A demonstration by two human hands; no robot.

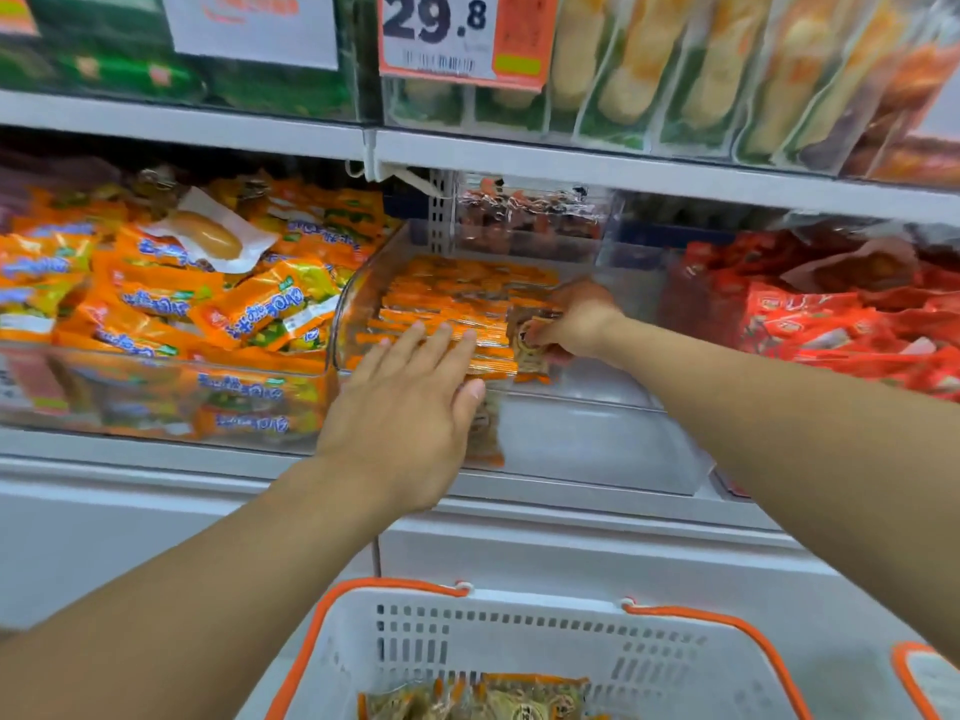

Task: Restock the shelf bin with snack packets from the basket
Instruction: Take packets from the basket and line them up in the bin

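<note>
Right hand (pixel 576 322) pinching a snack packet (pixel 530 345) into the clear bin (pixel 597 407); left hand (pixel 410 402), released flat at 9 o'clock, steadying the stacked row. More packets (pixel 488 698) in basket (pixel 498 631), 6 o'clock.

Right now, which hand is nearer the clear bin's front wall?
Left. The left hand lies flat over the clear bin at its front wall; the right hand reaches deeper inside, pinching a brown snack packet.
</note>
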